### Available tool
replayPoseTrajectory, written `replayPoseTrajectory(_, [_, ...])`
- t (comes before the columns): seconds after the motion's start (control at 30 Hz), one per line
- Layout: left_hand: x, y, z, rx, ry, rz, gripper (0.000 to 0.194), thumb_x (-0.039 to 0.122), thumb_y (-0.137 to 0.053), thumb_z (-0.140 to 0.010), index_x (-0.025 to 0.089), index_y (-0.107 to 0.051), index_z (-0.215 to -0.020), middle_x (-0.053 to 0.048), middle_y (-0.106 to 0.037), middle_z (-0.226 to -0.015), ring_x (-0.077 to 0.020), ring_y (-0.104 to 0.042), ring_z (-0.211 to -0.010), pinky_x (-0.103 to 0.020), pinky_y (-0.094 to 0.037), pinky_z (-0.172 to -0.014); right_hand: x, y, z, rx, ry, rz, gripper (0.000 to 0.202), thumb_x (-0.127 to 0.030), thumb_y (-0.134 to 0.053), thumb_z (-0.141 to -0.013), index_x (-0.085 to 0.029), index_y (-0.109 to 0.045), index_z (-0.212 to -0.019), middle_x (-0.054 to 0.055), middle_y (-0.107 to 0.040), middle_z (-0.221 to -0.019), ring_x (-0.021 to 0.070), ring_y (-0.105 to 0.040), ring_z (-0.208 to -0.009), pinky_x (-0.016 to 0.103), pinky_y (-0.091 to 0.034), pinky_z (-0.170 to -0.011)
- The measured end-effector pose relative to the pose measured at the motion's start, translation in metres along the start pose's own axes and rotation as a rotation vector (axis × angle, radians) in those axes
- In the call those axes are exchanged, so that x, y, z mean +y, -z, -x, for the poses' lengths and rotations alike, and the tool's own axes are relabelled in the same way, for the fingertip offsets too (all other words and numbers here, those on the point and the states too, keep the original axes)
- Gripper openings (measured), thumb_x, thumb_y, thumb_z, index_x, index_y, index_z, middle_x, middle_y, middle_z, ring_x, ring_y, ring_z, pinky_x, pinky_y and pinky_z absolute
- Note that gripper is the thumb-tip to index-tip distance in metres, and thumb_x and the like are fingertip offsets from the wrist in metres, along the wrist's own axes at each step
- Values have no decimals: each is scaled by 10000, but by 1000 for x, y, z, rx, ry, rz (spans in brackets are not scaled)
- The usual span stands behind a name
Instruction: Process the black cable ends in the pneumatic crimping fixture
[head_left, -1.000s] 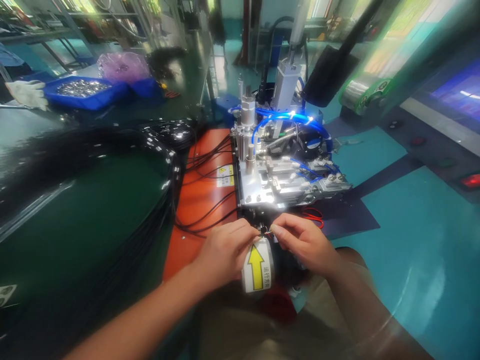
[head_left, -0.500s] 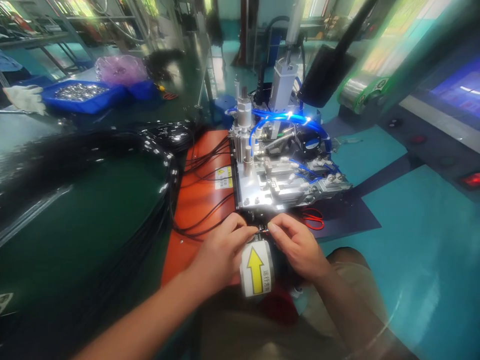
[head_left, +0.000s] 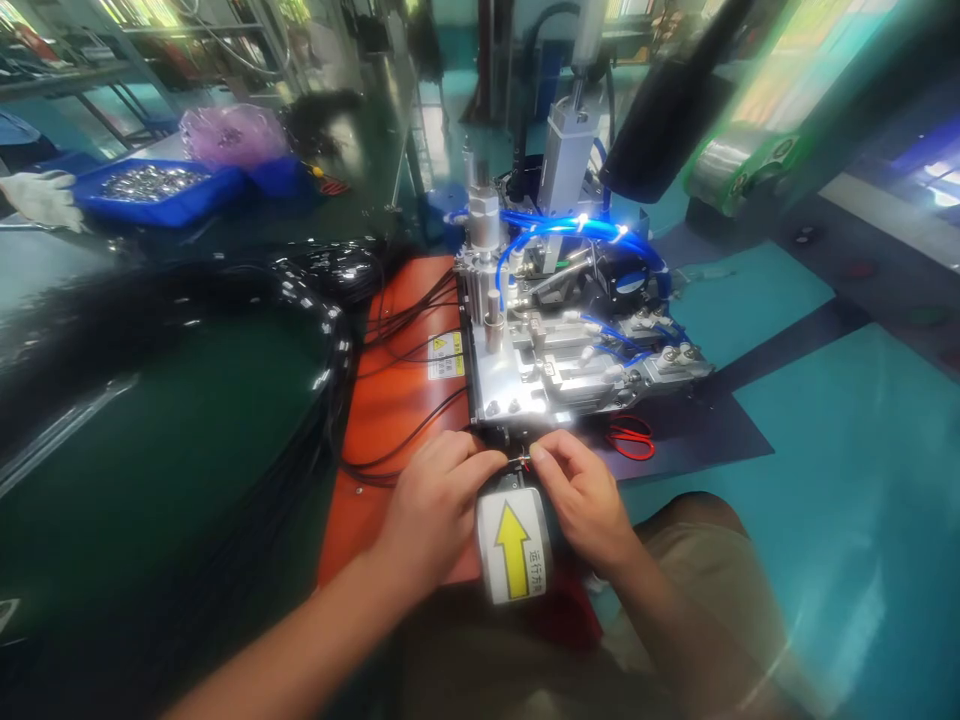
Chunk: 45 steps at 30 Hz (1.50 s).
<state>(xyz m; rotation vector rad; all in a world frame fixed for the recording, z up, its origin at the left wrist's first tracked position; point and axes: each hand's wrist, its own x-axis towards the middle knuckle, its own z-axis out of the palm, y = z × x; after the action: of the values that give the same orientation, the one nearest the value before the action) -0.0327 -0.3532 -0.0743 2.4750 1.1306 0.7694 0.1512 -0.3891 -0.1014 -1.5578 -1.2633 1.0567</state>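
Left hand (head_left: 435,500): thumb and forefinger pinched together, other fingers curled in, on one end of a thin wire (head_left: 519,460). Right hand (head_left: 589,500): thumb and forefinger closed on the other end. A bit of red shows at the wire between my fingertips; finer detail too small to tell.

Wire sits just off the near edge of the silver pneumatic machine (head_left: 555,385), above a white plate (head_left: 514,550) with a yellow arrow pointing away from me. Orange panel (head_left: 390,400) along the machine's left side, black cables (head_left: 416,320) crossing it, warning label (head_left: 447,356) near its right edge. Blue air tubes (head_left: 592,232) arch over the machine. Red loops (head_left: 631,438) beside its near right corner. Far left: blue tray (head_left: 210,207) of small metal parts (head_left: 154,182), white glove (head_left: 45,200) by its left end.
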Motion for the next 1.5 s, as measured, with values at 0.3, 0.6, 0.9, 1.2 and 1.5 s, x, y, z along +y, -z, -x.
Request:
replayPoseTrajectory(0.3, [0, -3, 0, -19, 30, -27, 254, 124, -478, -931, 170, -727, -960, -61, -586, -813, -185, -547, -782, -277, -459, -681, 3, -1, -1, 5, -11, 9, 246, -390, -500, -956, -205, -589, -822, -15, -597, -762, 147, -546, -705, 235, -416, -636])
replayPoseTrajectory(0.6, [-2, -4, -2, -38, 48, -42, 272, 110, -469, -923, 167, -733, -948, -61, -569, -797, -190, -536, -772, -277, -446, -660, 4, -2, -2, 9, -15, 6, 246, -389, -502, -954, -204, -580, -812, -17, -577, -748, 148, -532, -692, 238, -417, -635])
replayPoseTrajectory(0.9, [-1, -3, -2, -43, 50, -43, 257, 116, -480, -923, 170, -730, -937, -55, -561, -787, -186, -523, -761, -269, -435, -654, 2, -2, -1, 14, -13, -2, 250, -391, -507, -952, -203, -587, -807, -12, -582, -753, 153, -539, -705, 240, -428, -654])
replayPoseTrajectory(1.2, [0, -3, -2, -10, 50, -40, 266, 120, -458, -931, 175, -718, -927, -41, -541, -768, -174, -509, -736, -264, -419, -634, 6, -1, -1, 6, -17, 9, 265, -416, -497, -960, -204, -589, -830, -7, -589, -761, 159, -540, -708, 246, -425, -641])
replayPoseTrajectory(1.5, [-1, -4, -2, -22, 70, -6, 239, 135, -476, -925, 184, -710, -932, -39, -549, -785, -170, -519, -753, -264, -438, -651, 4, -1, 0, 9, -8, 22, 283, -435, -488, -961, -206, -595, -835, 5, -609, -767, 167, -552, -699, 253, -435, -634])
